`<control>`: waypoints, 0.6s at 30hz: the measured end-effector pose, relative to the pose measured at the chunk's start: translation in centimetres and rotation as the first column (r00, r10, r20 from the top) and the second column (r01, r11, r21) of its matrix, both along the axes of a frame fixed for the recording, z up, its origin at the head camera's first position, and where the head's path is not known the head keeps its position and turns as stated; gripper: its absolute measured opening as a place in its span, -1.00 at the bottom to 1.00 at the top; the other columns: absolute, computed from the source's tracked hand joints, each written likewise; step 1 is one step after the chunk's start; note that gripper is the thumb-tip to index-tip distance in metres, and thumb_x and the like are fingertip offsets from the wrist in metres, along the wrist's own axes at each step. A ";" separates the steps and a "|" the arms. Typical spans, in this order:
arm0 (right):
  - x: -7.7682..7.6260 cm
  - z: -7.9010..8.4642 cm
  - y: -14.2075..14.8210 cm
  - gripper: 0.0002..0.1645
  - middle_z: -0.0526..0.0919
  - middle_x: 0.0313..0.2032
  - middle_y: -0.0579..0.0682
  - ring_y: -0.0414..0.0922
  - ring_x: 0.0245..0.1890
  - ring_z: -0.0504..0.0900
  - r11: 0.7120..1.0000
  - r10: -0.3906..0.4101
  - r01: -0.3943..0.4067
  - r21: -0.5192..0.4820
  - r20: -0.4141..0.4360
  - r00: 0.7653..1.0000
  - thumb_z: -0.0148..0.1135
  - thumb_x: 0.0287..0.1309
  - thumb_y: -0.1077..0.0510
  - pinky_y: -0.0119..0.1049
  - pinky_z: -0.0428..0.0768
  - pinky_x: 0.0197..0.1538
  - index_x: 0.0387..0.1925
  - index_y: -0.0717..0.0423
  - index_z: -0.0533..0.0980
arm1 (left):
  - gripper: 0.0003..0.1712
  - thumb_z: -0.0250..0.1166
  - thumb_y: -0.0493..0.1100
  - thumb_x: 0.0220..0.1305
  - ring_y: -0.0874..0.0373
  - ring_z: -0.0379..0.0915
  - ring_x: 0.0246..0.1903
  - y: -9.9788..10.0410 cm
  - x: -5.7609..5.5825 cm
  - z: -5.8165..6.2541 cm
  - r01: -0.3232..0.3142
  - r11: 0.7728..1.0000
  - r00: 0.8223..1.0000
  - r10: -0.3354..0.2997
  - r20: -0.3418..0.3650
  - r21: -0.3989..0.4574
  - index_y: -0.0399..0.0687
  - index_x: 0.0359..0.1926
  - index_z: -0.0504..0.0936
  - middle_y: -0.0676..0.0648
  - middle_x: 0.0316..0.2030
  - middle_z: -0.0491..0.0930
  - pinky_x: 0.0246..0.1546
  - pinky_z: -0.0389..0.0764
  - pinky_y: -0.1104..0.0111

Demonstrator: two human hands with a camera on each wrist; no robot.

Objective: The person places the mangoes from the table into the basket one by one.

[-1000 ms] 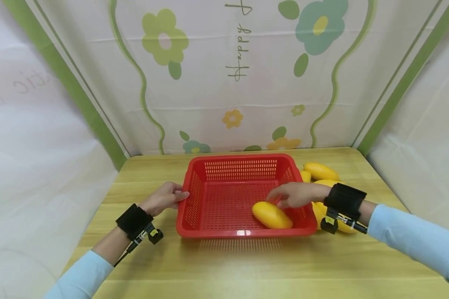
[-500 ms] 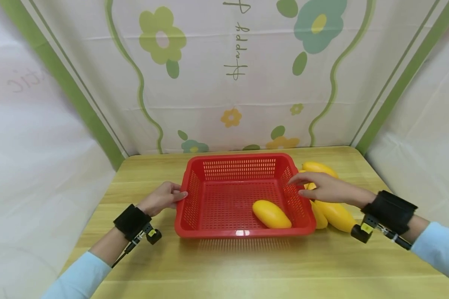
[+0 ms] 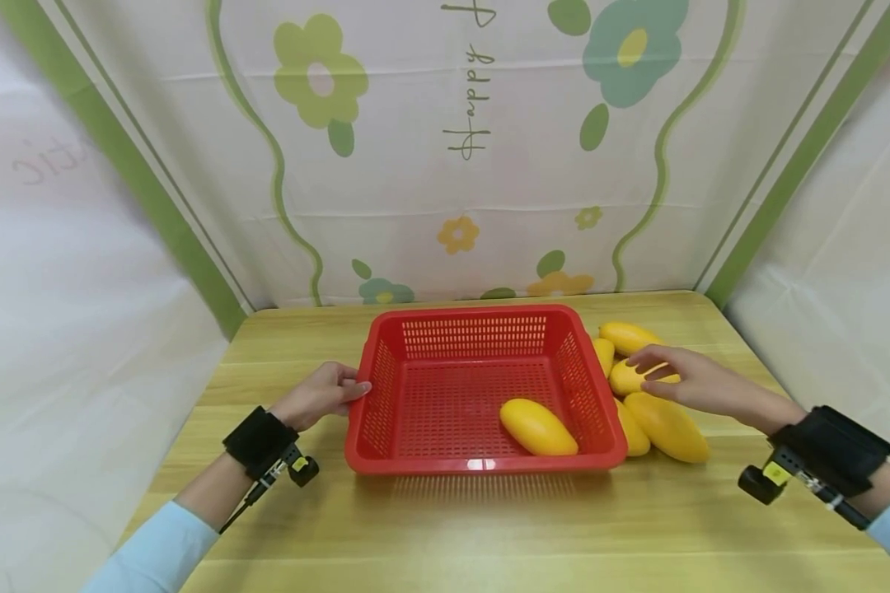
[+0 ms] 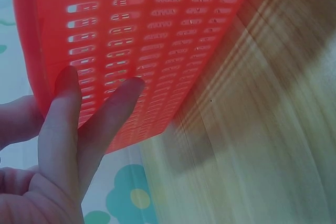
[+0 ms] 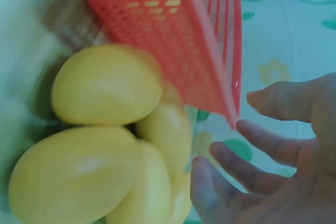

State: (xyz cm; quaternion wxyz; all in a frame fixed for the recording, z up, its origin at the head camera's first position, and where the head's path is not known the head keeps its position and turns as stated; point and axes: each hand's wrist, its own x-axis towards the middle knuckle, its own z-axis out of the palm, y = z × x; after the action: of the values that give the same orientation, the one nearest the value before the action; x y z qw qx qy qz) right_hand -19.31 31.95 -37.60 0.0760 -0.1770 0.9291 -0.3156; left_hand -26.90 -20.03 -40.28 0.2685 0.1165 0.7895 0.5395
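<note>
My left hand (image 3: 317, 395) grips the left rim of a red plastic basket (image 3: 430, 466), thumb over the edge. In the left wrist view two fingers (image 4: 107, 114) lie against the basket's slotted outer wall (image 4: 152, 40). Inside the basket, near its front right corner, lies one yellow mango (image 3: 538, 427). My right hand (image 3: 700, 380) hovers with spread fingers over several mangoes beside the basket's right wall. It holds nothing; the right wrist view shows it apart from them. The nearest mango (image 3: 667, 427) lies below the hand, and another (image 3: 630, 377) is partly hidden behind the fingers.
The basket stands on a wooden table (image 3: 445, 535). A white floral cloth (image 3: 415, 165) hangs behind it, with pale side walls left and right. One mango (image 3: 629, 338) lies at the back of the group, and another (image 3: 633, 428) leans near the basket's wall.
My right hand has moved out of the basket, rightward over its rim, to above the mangoes outside. The mango in the basket stays put. My left hand keeps its grip on the rim.
</note>
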 end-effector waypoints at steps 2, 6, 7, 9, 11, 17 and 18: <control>0.1 -0.4 0.6 -0.60 0.55 0.00 0.32 0.19 -0.07 0.57 1.000 -0.019 0.019 0.003 0.023 1.000 0.19 0.26 0.17 0.06 0.63 -0.11 0.06 0.31 0.42 | -0.61 0.07 -0.27 0.42 -0.09 0.67 -0.24 0.0 0.0 0.0 0.001 1.000 1.000 -0.002 0.001 0.002 -0.58 0.08 0.42 -0.48 -0.11 0.63 -0.18 0.72 0.18; 0.1 -1.2 1.8 -0.58 0.58 -0.07 0.31 0.12 -0.13 0.60 0.998 -0.067 0.065 0.018 0.085 0.994 0.21 0.23 0.18 -0.04 0.65 -0.16 0.03 0.36 0.39 | -0.60 0.09 -0.26 0.41 -0.09 0.67 -0.24 -0.1 0.0 0.0 0.005 1.000 1.000 -0.005 0.002 0.007 -0.57 0.09 0.42 -0.47 -0.11 0.63 -0.15 0.71 0.16; 0.1 -1.4 2.0 -0.57 0.59 -0.09 0.31 0.13 -0.14 0.60 0.997 -0.072 0.070 0.025 0.091 0.993 0.22 0.22 0.17 -0.04 0.65 -0.17 0.01 0.38 0.38 | -0.60 0.09 -0.25 0.41 -0.08 0.67 -0.24 -0.1 0.1 0.0 0.006 1.000 1.000 -0.006 0.002 0.007 -0.56 0.09 0.42 -0.47 -0.11 0.63 -0.15 0.71 0.15; 0.1 -2.0 2.5 -0.55 0.60 -0.12 0.29 0.11 -0.15 0.59 0.995 -0.096 0.091 0.044 0.107 0.990 0.24 0.20 0.16 -0.07 0.65 -0.18 0.00 0.39 0.38 | -0.60 0.09 -0.25 0.41 -0.08 0.68 -0.24 -0.1 0.1 0.0 0.007 1.000 1.000 -0.007 0.003 0.008 -0.56 0.09 0.42 -0.47 -0.11 0.63 -0.14 0.71 0.14; 0.1 -2.6 2.9 -0.53 0.61 -0.14 0.29 0.11 -0.16 0.59 0.993 -0.113 0.106 0.060 0.124 0.986 0.26 0.19 0.14 -0.06 0.67 -0.19 -0.02 0.42 0.37 | -0.60 0.08 -0.26 0.41 -0.08 0.68 -0.24 -0.1 0.1 0.0 0.010 1.000 1.000 -0.010 0.001 0.011 -0.57 0.08 0.42 -0.48 -0.11 0.63 -0.14 0.70 0.13; 0.1 -3.9 3.8 -0.45 0.60 -0.17 0.29 0.11 -0.17 0.57 0.981 -0.172 0.152 0.118 0.181 0.968 0.29 0.17 0.05 -0.08 0.65 -0.22 -0.03 0.44 0.38 | -0.62 0.07 -0.28 0.42 -0.09 0.68 -0.24 0.0 0.1 0.0 0.002 1.000 1.000 -0.002 -0.001 0.013 -0.58 0.07 0.43 -0.48 -0.11 0.63 -0.14 0.71 0.11; 0.0 -3.9 3.9 -0.43 0.60 -0.17 0.29 0.11 -0.18 0.57 0.980 -0.177 0.155 0.127 0.190 0.966 0.29 0.16 0.03 -0.09 0.65 -0.23 -0.03 0.44 0.38 | -0.62 0.07 -0.28 0.42 -0.09 0.68 -0.24 0.1 0.1 0.0 0.000 1.000 1.000 0.000 0.000 0.012 -0.58 0.07 0.43 -0.48 -0.11 0.63 -0.14 0.70 0.11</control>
State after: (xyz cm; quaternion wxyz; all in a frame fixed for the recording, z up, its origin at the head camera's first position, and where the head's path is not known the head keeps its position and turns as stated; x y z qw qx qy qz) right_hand -19.27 35.88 -41.53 0.1520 -0.0612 0.9445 -0.2849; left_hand -26.76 -19.98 -40.31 0.2676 0.1181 0.7863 0.5442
